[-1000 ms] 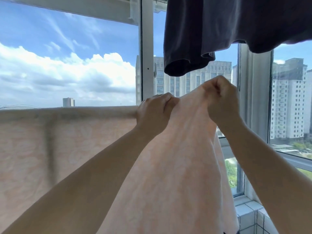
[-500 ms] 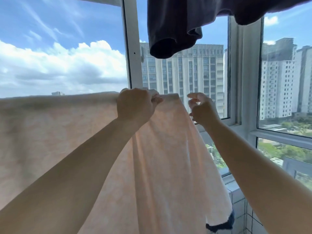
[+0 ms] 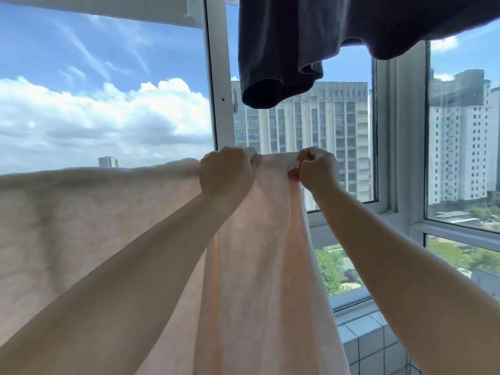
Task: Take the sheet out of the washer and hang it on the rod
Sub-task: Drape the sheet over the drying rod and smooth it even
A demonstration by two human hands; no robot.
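A pale peach sheet (image 3: 257, 266) hangs in front of the window, its top edge running level from the far left to the middle. The rod under that edge is hidden by the cloth. My left hand (image 3: 227, 173) grips the top edge at the middle, fingers curled over it. Just to the right, my right hand (image 3: 315, 169) pinches the sheet's top right corner in a fist. Between the two hands a short stretch of the edge is pulled taut. Below them the sheet falls in long folds.
A dark garment (image 3: 311, 41) hangs overhead at the top right, just above my hands. White window frames (image 3: 216, 90) stand behind the sheet, with tall buildings outside. A tiled ledge (image 3: 362, 336) runs below the window at the lower right.
My right hand, loose and apart from the sheet half a second ago, has moved left and now pinches the top right corner. My left hand keeps its grip on the edge.
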